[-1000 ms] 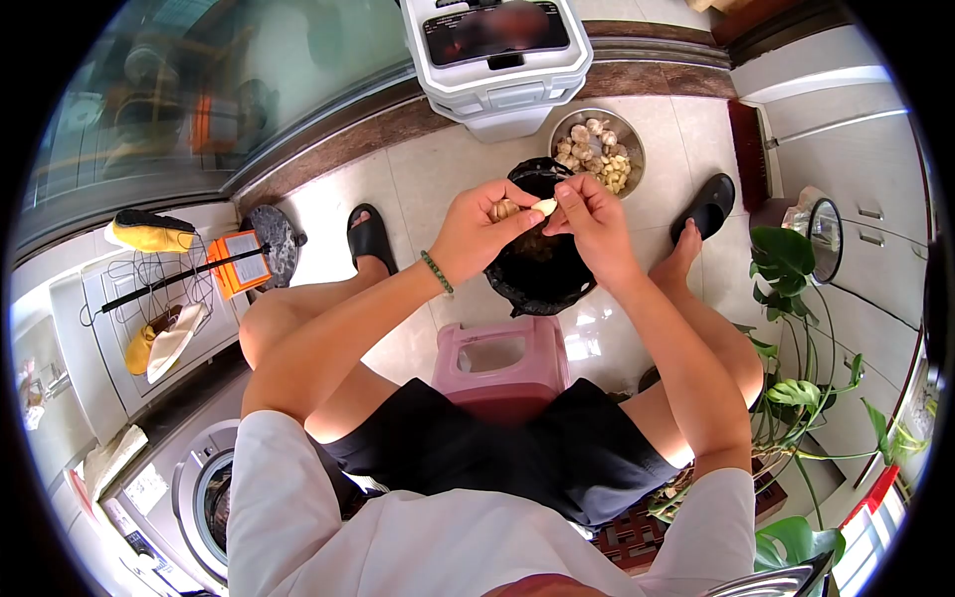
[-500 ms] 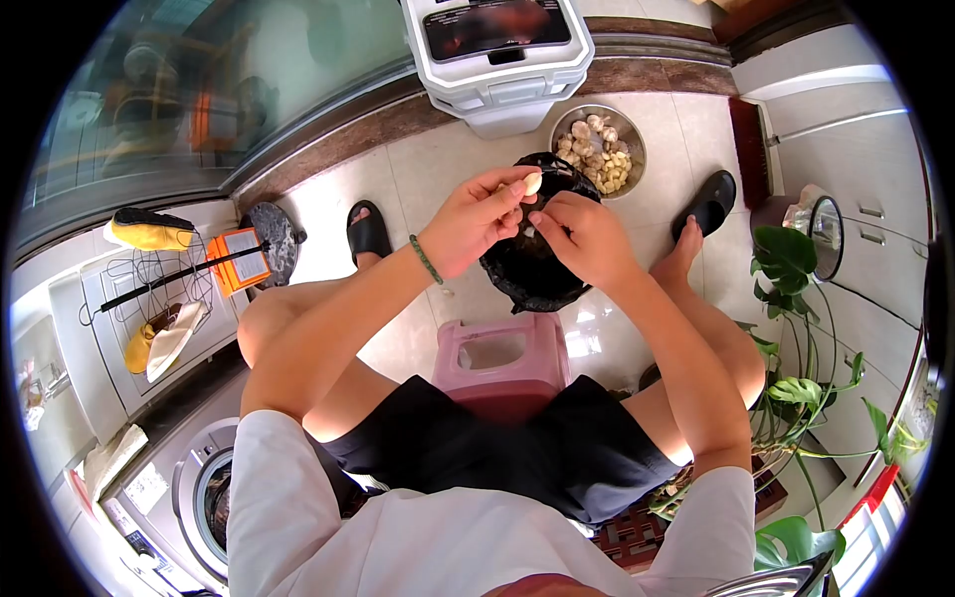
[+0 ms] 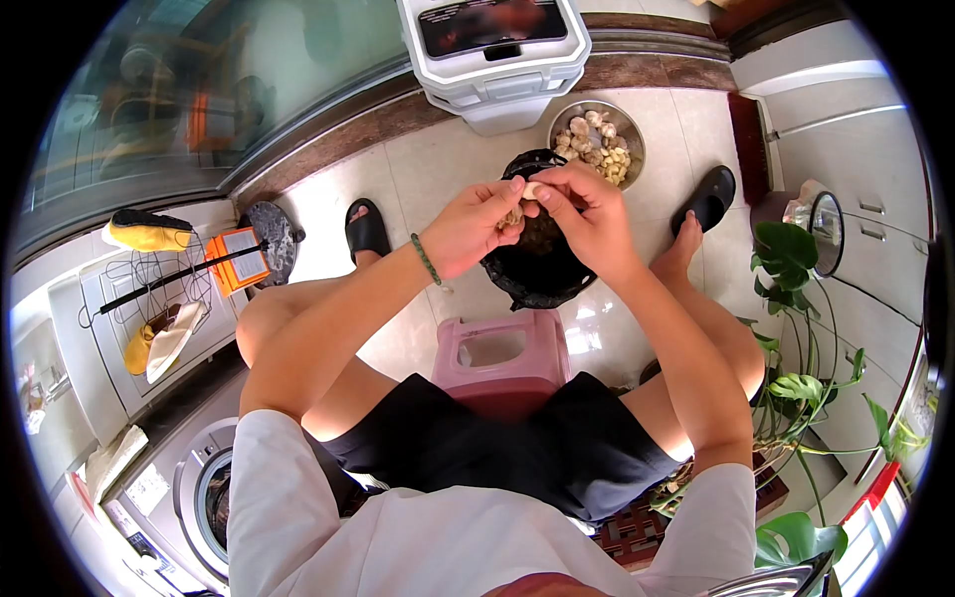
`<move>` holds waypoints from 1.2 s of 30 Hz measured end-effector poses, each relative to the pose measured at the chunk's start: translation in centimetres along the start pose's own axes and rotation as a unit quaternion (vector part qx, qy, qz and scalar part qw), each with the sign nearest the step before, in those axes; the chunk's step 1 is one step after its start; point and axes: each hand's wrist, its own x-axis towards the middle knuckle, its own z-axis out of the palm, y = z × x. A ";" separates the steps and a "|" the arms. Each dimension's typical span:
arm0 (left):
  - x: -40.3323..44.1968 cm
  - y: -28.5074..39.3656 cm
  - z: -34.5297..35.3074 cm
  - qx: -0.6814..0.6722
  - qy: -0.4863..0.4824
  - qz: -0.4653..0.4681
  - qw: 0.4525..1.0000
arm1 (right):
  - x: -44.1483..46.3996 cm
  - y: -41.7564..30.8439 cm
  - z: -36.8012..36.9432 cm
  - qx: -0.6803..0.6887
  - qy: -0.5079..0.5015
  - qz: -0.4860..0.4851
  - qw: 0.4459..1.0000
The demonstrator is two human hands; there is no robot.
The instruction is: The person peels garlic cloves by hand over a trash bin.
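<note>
Over a bin lined with a black bag [image 3: 542, 279], both hands meet at a pale garlic clove [image 3: 530, 190]. My left hand [image 3: 479, 227], with a green bead bracelet at the wrist, is closed round a piece of garlic bulb [image 3: 510, 218], its thumb and forefinger at the clove. My right hand [image 3: 587, 211] pinches the clove from the other side. Just beyond the bin, a metal bowl [image 3: 638, 139] on the floor holds several garlic bulbs [image 3: 580, 126] and peeled cloves [image 3: 615, 164].
A pink stool [image 3: 502, 348] stands between my legs. A white and grey container [image 3: 502, 85] with a phone [image 3: 492, 27] on top is beyond the bin. Potted plants [image 3: 796, 388] and cabinets are at right, a washing machine [image 3: 204, 488] and an orange box [image 3: 239, 261] at left.
My hands were together a second ago, then parted with the clove held up in the left fingers. Now my right fingers are back on the clove.
</note>
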 end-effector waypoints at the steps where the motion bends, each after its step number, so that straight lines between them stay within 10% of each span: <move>1: -0.1 0.1 0.4 0.000 0.000 0.000 1.000 | 0.1 0.1 0.0 0.000 0.000 0.000 1.000; 10: -0.8 0.1 1.8 0.317 0.145 0.186 0.919 | 0.1 0.3 0.0 0.054 0.039 0.098 0.993; 18: -0.6 0.1 2.1 0.518 0.141 0.354 0.766 | 0.0 0.6 -0.2 -0.189 -0.002 0.004 0.982; 24: -0.6 -0.1 2.2 0.196 0.116 0.136 0.964 | 0.3 -0.2 -0.3 -0.213 -0.016 -0.035 0.976; 36: -0.1 0.1 2.4 0.010 0.088 0.042 0.995 | 0.7 0.5 0.0 -0.237 0.000 -0.092 0.967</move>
